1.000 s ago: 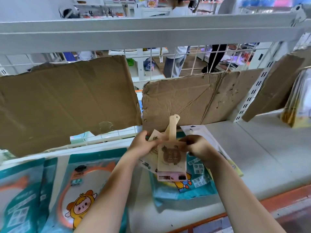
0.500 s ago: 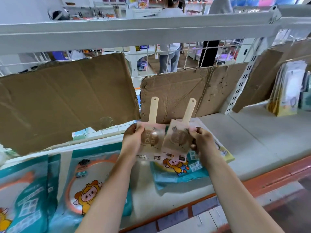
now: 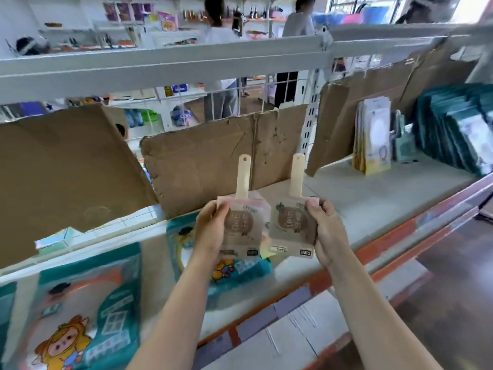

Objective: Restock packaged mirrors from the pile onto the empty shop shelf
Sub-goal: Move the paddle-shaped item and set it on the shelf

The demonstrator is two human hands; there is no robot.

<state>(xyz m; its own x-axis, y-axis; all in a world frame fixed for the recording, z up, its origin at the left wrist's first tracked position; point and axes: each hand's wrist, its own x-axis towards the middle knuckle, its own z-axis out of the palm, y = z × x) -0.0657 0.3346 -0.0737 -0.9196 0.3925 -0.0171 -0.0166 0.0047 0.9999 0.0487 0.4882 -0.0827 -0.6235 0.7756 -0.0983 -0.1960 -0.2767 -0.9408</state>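
The left hand (image 3: 210,233) grips one packaged mirror (image 3: 244,225) by its left edge. The right hand (image 3: 329,231) grips a second packaged mirror (image 3: 292,225) by its right edge. Both packages are upright, handles up, side by side above the shelf (image 3: 373,201).

Brown-printed mirror packs (image 3: 241,225) (cream handles (image 3: 243,177)), teal packets (image 3: 120,297)
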